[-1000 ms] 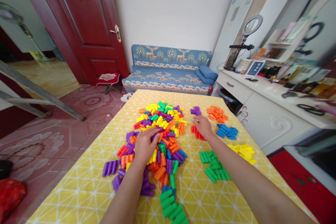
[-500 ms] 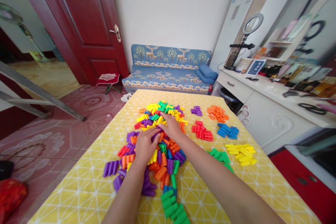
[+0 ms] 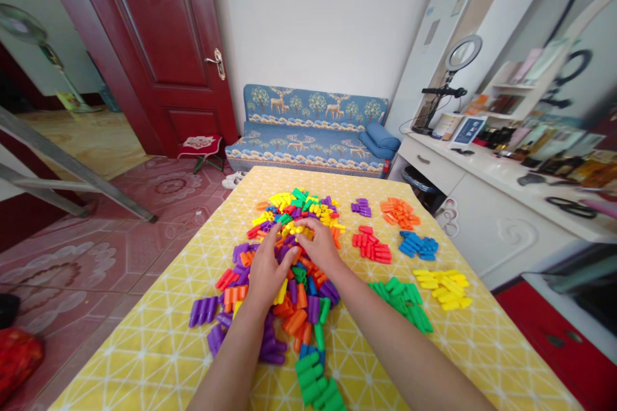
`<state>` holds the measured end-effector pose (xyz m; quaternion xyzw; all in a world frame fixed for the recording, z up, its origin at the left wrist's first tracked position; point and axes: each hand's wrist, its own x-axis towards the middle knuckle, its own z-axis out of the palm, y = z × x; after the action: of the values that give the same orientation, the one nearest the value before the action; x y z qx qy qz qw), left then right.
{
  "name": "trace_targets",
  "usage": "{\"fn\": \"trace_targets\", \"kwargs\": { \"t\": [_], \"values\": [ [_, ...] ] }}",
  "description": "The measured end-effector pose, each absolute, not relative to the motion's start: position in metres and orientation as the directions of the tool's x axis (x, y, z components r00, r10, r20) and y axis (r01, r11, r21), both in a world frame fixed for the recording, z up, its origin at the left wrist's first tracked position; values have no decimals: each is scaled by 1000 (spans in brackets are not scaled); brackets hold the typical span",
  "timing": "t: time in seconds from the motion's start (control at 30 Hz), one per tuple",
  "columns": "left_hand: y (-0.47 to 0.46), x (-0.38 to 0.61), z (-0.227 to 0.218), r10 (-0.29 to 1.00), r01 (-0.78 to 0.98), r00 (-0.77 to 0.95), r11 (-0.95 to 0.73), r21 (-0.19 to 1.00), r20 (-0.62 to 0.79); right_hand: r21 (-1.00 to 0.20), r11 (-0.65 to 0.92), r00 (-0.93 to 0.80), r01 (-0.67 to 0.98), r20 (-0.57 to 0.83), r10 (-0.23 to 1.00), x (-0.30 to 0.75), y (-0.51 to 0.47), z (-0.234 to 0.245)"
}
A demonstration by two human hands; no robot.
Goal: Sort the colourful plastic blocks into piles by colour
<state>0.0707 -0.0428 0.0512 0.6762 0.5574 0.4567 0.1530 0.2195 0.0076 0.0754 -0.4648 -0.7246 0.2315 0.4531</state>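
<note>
A mixed heap of plastic tube-shaped blocks (image 3: 299,298), in purple, orange, red, yellow, green and blue, lies on the yellow patterned tablecloth (image 3: 159,347). My left hand (image 3: 268,264) rests over the heap's left part, its thumb spread away from the fingers and nothing seen in it. Opposite it, my right hand (image 3: 320,245) reaches in from the right. Its fingers and thumb curl around some yellow tube blocks (image 3: 292,229) at the middle of the heap. The blocks directly under both palms are hidden.
Right of the heap are single-colour groups: purple blocks (image 3: 361,207), orange blocks (image 3: 400,212), red blocks (image 3: 371,245), blue blocks (image 3: 418,244), yellow blocks (image 3: 444,288) and green blocks (image 3: 402,300). A blue sofa (image 3: 308,135) stands behind the table, a white dresser (image 3: 486,199) at right.
My right hand has drawn back slightly toward me, its fingers now curled at yellow blocks. My left hand's fingers have shifted a little left and forward, opening a gap between the hands.
</note>
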Motion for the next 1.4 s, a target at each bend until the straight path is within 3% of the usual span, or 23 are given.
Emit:
{"fn": "trace_targets", "kwargs": {
  "t": [0.1, 0.23, 0.37, 0.6, 0.9, 1.0, 1.1, 1.27, 1.4],
  "values": [
    [-46, 71, 54, 867, 534, 81, -454, 713, 492, -907, 367, -58, 205, 363, 930, 218, -18, 69],
    [-48, 71, 53, 846, 468, 197, -525, 711, 495, -970, 241, 31, -36, 240, 970, 215, -42, 54],
    [-47, 70, 48, 853, 484, 271, -521, 703, 446, -977, 167, 81, -134, 157, 984, 212, -53, 46],
    [-46, 68, 50, 828, 469, 249, -557, 685, 502, -962, 189, 52, -199, 183, 982, 209, -67, 51],
    [-44, 71, 54, 825, 470, 250, -561, 681, 507, -976, 219, 276, -3, 210, 938, 267, -79, 67],
    [-43, 71, 53, 824, 465, 253, -563, 683, 507, -979, 193, 425, 69, 204, 882, 316, -81, 66],
    [-42, 71, 52, 820, 463, 258, -569, 679, 511, -956, 154, 574, 248, 273, 772, 376, -87, 60],
    [-42, 71, 50, 813, 454, 259, -579, 677, 521, -795, -131, 684, 592, 410, 603, 464, -105, 38],
    [-42, 71, 50, 810, 449, 253, -583, 677, 529, -589, -298, 623, 751, 482, 616, 490, -112, 25]
  ]
}}
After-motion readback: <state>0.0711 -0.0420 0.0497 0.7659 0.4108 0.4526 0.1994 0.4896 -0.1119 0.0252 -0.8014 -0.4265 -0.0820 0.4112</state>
